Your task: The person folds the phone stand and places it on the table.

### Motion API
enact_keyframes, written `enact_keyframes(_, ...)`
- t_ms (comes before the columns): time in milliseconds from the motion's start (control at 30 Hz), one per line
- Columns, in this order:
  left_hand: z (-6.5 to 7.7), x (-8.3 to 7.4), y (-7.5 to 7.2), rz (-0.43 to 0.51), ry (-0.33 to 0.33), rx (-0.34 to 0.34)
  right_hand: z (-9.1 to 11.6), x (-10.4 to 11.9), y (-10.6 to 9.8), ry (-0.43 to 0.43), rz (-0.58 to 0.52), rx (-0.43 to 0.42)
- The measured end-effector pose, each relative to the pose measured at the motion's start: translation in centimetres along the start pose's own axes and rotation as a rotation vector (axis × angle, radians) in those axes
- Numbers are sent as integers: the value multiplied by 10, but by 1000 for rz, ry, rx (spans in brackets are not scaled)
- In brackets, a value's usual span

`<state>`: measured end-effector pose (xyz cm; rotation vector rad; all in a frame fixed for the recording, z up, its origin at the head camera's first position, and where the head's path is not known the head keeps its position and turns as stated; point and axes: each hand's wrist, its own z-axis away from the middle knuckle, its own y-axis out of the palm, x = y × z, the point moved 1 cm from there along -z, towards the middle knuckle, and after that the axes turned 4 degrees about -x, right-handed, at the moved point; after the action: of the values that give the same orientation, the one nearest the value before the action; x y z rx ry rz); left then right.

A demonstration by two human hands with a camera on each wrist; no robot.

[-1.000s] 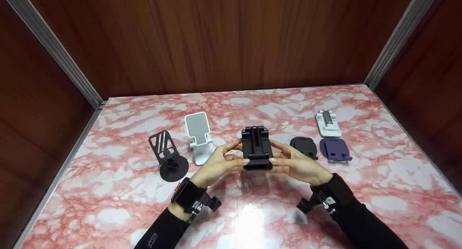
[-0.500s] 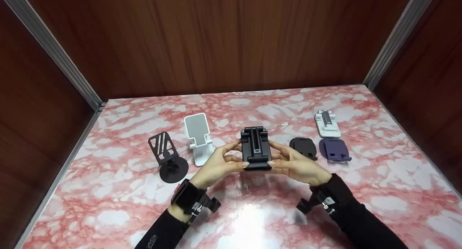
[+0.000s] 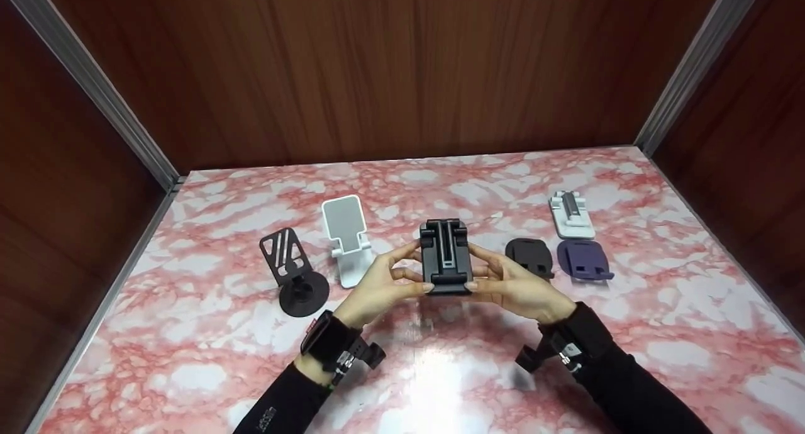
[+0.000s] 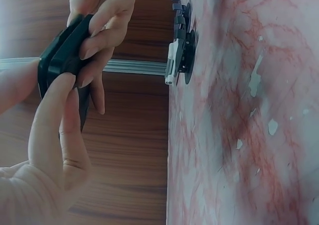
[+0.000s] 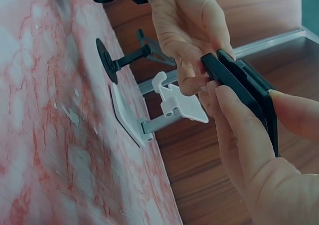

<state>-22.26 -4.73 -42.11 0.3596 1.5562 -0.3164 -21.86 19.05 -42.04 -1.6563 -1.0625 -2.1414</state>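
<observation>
Left hand (image 3: 380,286), right hand (image 3: 522,289) pinch black rectangular plastic stand (image 3: 448,258), apparently not yet unfolded; at 9 o'clock, white-framed grey rectangular plastic stand (image 3: 343,222) already unfolded.

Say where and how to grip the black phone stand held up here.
Probably by both long side edges of the black phone stand, hands coming from either side, as the left hand and right hand do now. Its body is flat and longer than wide; the lower front bar looks hinged and might swing.
</observation>
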Motion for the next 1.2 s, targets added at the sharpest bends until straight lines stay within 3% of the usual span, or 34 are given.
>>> enact_keyframes(700, -1, -2, 3, -10, 29, -25, 0, 7, 0, -35, 37, -8)
enact_keyframes(1033, 5, -4, -2, -223, 162, -21, 4, 21, -8, -47, 93, -76)
enact_keyframes(1133, 8, -3, -2, -356, 206, -44, 5, 26, -13, -31, 112, -108)
enact_keyframes(1200, 11, -2, -1, -495, 232, -74, 5, 27, -15, -22, 123, -121)
